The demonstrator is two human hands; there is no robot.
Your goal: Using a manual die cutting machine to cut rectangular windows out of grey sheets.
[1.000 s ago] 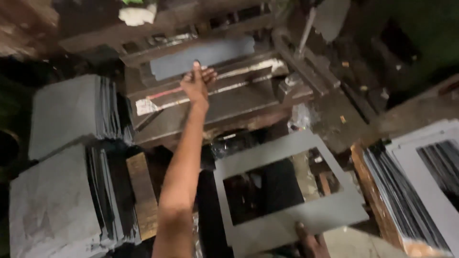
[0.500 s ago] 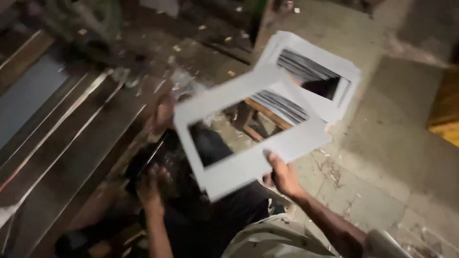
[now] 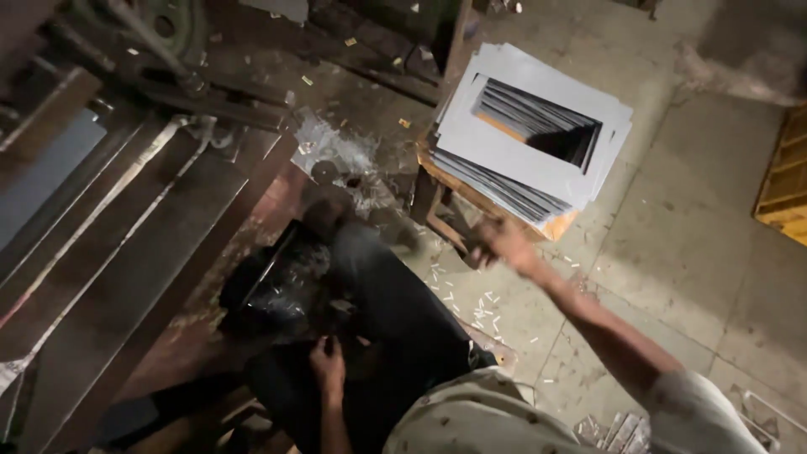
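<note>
The right hand [image 3: 503, 244] is stretched out, blurred, nothing in it; how far its fingers are spread I cannot tell. Just beyond it, up and to the right, sits the stack of grey frame-shaped boards [image 3: 525, 143], each with a rectangular window cut out, piled unevenly on a low wooden stand [image 3: 437, 202]. The left hand [image 3: 328, 366] rests curled and empty on the dark trousers [image 3: 395, 311], well apart from the stack.

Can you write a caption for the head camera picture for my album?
A person's right hand reaches beside a stack of grey frames, left hand on the lap.
</note>
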